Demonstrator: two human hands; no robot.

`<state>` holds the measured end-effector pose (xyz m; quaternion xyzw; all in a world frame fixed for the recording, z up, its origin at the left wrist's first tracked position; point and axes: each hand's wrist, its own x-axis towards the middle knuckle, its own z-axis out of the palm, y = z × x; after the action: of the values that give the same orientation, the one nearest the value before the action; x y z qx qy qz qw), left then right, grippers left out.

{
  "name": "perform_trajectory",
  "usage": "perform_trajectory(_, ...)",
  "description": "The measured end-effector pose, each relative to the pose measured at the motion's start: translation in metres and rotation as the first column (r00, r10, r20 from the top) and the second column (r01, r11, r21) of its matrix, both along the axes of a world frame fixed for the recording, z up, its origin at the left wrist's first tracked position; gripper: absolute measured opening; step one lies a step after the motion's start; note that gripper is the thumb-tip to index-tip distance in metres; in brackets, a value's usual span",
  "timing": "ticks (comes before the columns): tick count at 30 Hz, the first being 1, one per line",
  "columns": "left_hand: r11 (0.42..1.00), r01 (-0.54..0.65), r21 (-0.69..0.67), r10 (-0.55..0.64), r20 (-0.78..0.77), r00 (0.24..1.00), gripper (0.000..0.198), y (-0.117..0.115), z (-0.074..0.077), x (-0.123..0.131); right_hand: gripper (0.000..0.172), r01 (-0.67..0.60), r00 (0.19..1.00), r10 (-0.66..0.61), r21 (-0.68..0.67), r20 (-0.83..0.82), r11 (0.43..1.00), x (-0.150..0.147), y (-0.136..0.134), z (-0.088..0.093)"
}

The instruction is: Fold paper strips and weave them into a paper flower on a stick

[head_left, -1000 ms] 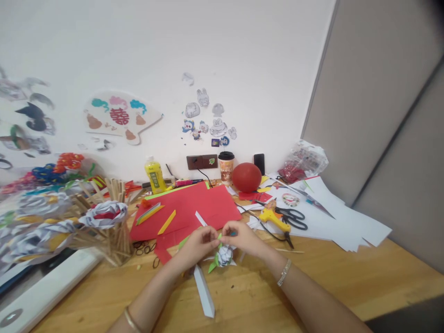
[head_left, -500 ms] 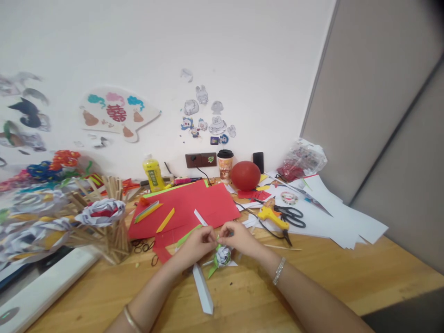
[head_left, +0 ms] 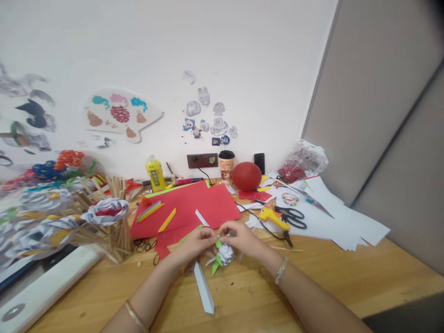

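Head | left hand (head_left: 196, 244) + right hand (head_left: 243, 238) curled | apparently pinching paper flower (head_left: 225, 254)

A pale wooden table (head_left: 312, 282) carries overlapping red paper sheets (head_left: 187, 208) at 11 o'clock and spread white paper sheets (head_left: 347, 224) at 3. A yellow plastic glue gun (head_left: 274, 217) and black-handled scissors (head_left: 295, 216) lie at 2, and a folded white paper strip (head_left: 204, 289) at 6.

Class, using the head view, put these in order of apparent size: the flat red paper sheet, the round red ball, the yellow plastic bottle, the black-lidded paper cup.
1. flat red paper sheet
2. round red ball
3. yellow plastic bottle and black-lidded paper cup: these look about alike, so I do not rank them.
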<state>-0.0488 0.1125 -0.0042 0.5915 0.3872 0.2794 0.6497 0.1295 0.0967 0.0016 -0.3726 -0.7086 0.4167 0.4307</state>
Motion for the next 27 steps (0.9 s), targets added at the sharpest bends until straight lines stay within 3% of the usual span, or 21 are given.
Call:
perform_trajectory(4, 1.0, 0.0, 0.024, 0.002, -0.053, 0.999, 0.035, 0.001, 0.0, 0.0, 0.01, -0.005, 0.99, -0.011, 0.11, 0.141, 0.994, 0.003, 0.0, 0.0)
perform_trajectory(11, 0.987, -0.135, 0.082, 0.144, -0.11, 0.983, 0.036, -0.001, 0.001, 0.007, 0.01, 0.016, 0.97, -0.074, 0.246, 0.23, 0.969, 0.002, -0.004, 0.004)
perform_trajectory(19, 0.939, -0.117, 0.322, 0.185, -0.188, 0.965, 0.031, -0.001, 0.001, 0.011, 0.011, 0.134, 0.963, -0.164, 0.152, 0.212, 0.979, -0.004, -0.003, -0.001)
perform_trajectory(24, 0.929, -0.186, 0.32, 0.234, -0.119, 0.965, 0.03, -0.002, 0.0, 0.014, 0.016, 0.098, 0.974, -0.154, 0.303, 0.164, 0.948, -0.007, -0.005, 0.001)
perform_trajectory(27, 0.955, -0.216, 0.203, 0.221, -0.004, 0.975, 0.031, -0.005, 0.004, 0.015, 0.015, 0.126, 0.982, -0.167, 0.35, 0.09, 0.928, -0.008, -0.004, 0.0)
